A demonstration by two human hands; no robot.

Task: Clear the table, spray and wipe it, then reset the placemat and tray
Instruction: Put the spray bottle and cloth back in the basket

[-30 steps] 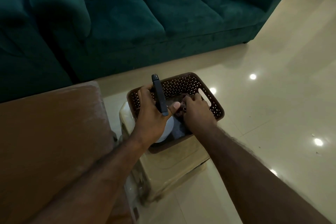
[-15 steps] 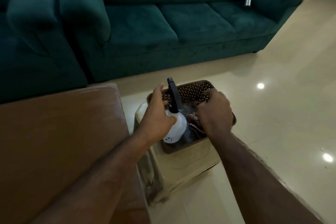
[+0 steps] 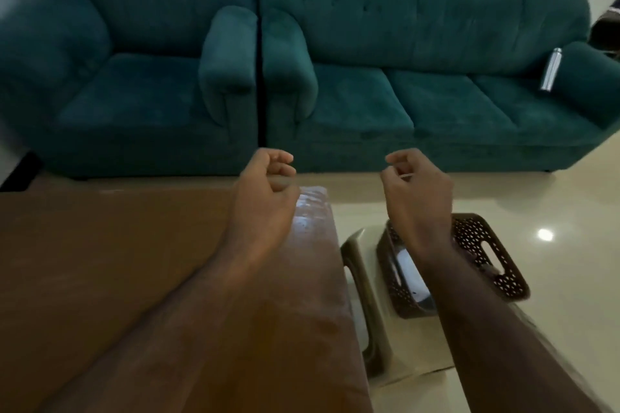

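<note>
The brown table [image 3: 134, 278] fills the lower left, its far right corner glossy. My left hand [image 3: 265, 191] hovers above that corner with fingers loosely curled and nothing in it. My right hand [image 3: 416, 191] is raised right of the table, fingers curled, also holding nothing. Below my right wrist a brown perforated basket [image 3: 486, 255] rests on a beige plastic stool [image 3: 365, 295]. The white body of the spray bottle [image 3: 407, 270] shows inside the basket, partly hidden by my forearm.
A teal armchair [image 3: 134, 94] and a teal sofa [image 3: 419, 94] stand beyond the table. A steel bottle [image 3: 550, 69] leans against the sofa's right armrest. Glossy cream floor tiles [image 3: 553, 194] spread to the right.
My left hand let go of the spray bottle in the basket and my right hand left the cloth. Both hands rose, and the view tilted up toward the sofas.
</note>
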